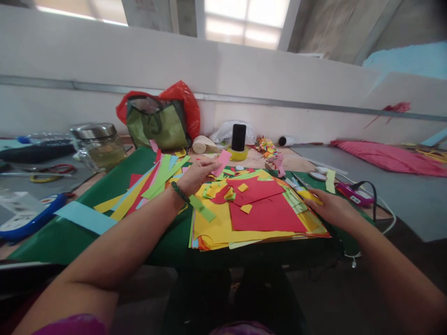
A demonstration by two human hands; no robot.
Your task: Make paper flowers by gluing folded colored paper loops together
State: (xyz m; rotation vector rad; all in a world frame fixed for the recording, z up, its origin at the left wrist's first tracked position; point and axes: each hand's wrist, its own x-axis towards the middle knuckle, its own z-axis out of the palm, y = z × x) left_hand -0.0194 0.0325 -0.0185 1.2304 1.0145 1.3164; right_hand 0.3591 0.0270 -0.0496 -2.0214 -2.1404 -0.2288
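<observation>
My left hand (200,174), a beaded bracelet at its wrist, pinches a small pink paper strip (223,160) above the far left corner of a paper stack. Off to the right, my right hand (326,204) is closed around yellow-handled scissors (307,190), whose blades point away and to the left. Between the hands lies the stack, with yellow paper (213,228) under red sheets (265,214). Small yellow squares (246,209) and a green strip (202,208) rest on top. Left of it, a fan of coloured paper strips (162,179) spreads over the green cloth (87,237).
Behind the paper stand a dark phone (239,137), a roll of yellow tape (237,153) and a pink glue gun (278,164). A glass jar (99,146) and green bag (157,123) are at back left. A purple device (354,194) with cables sits right.
</observation>
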